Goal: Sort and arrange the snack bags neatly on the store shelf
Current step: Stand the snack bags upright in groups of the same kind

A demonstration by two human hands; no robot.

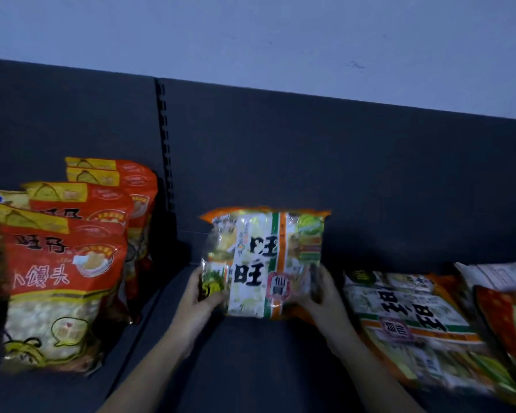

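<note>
A white, green and orange snack bag (262, 260) stands upright in the middle of the dark shelf (245, 359). My left hand (198, 299) grips its lower left edge and my right hand (322, 299) grips its lower right edge. Several red and yellow snack bags (63, 281) stand upright in rows at the left. A matching white and orange bag (411, 323) lies flat at the right, with other bags (501, 308) overlapping it at the far right.
The shelf's dark back panel (310, 162) rises behind the bags, with a slotted upright (166, 144) left of centre. A pale wall (251, 34) shows above. Bare shelf surface lies between the red bags and the held bag.
</note>
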